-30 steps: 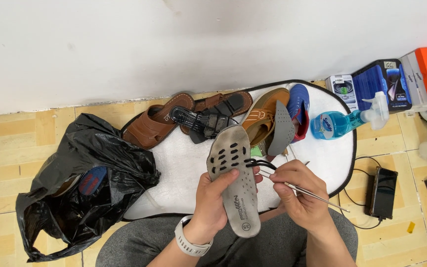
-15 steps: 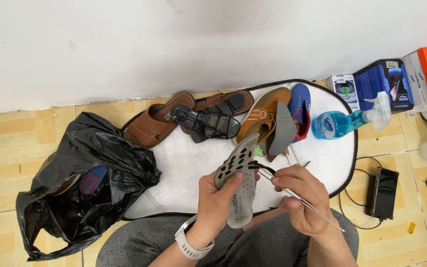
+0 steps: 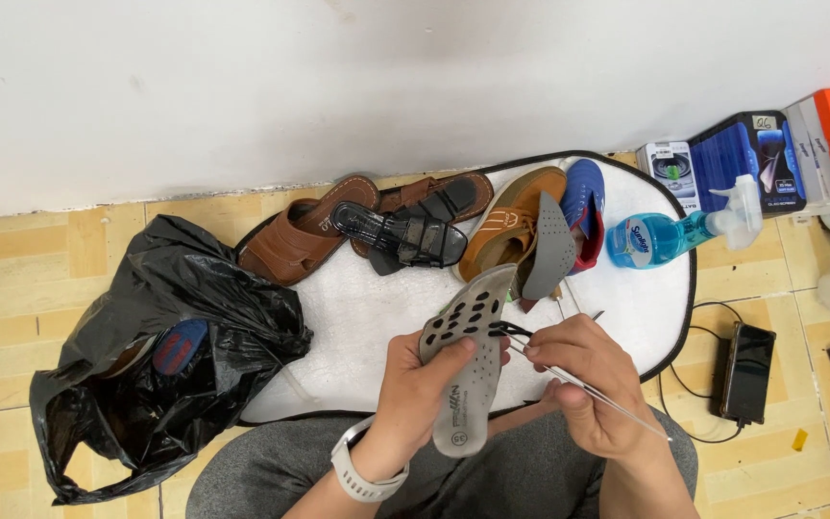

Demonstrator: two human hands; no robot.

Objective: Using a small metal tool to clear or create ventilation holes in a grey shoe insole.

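left hand (image 3: 415, 380) fingers clamped on grey insole (image 3: 468, 360) | right hand (image 3: 583, 384) pinching thin metal tool (image 3: 588, 389) at black thread (image 3: 511, 332) | risk: tool tip likely slips, jabs left thumb

Bright even indoor light, soft faint shadows, sheen on black bag (image 3: 160, 370), sharp focus overall, slight softness at right edge, mild wide-angle bend
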